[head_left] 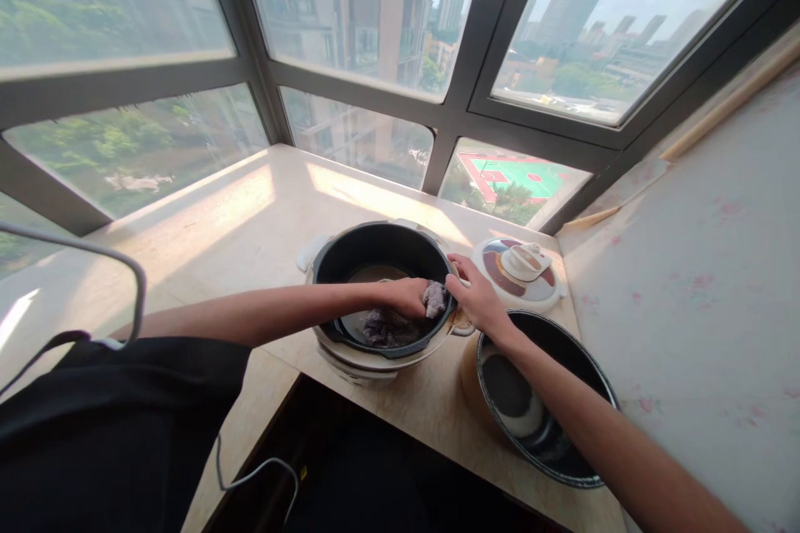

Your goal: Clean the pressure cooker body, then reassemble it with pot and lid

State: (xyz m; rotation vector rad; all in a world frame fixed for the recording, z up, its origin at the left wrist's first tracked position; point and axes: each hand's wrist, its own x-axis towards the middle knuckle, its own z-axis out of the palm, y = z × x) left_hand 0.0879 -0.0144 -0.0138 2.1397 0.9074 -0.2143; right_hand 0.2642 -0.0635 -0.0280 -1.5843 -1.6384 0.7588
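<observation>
A white rice cooker (350, 362) with a dark inner wall stands in front of me on the counter. My left hand (407, 297) reaches inside, closed around a greyish-purple cloth (436, 300) pressed against the right inner wall. More of that cloth hangs down toward the cooker's bottom. At the right rim, my right hand (473, 293) grips the cooker near its side handle, thumb and fingers bent over the edge. To the right, partly under my right forearm, is a removed inner pot (512, 383), dark inside with a pale patch on its bottom.
The cooker's lid (522, 271) lies behind the inner pot, near the papered wall (700, 300). Framed windows (356, 83) border the pale counter (237, 225). A grey cable (138, 283) loops at left, and another cord (262, 464) hangs by the counter's front edge.
</observation>
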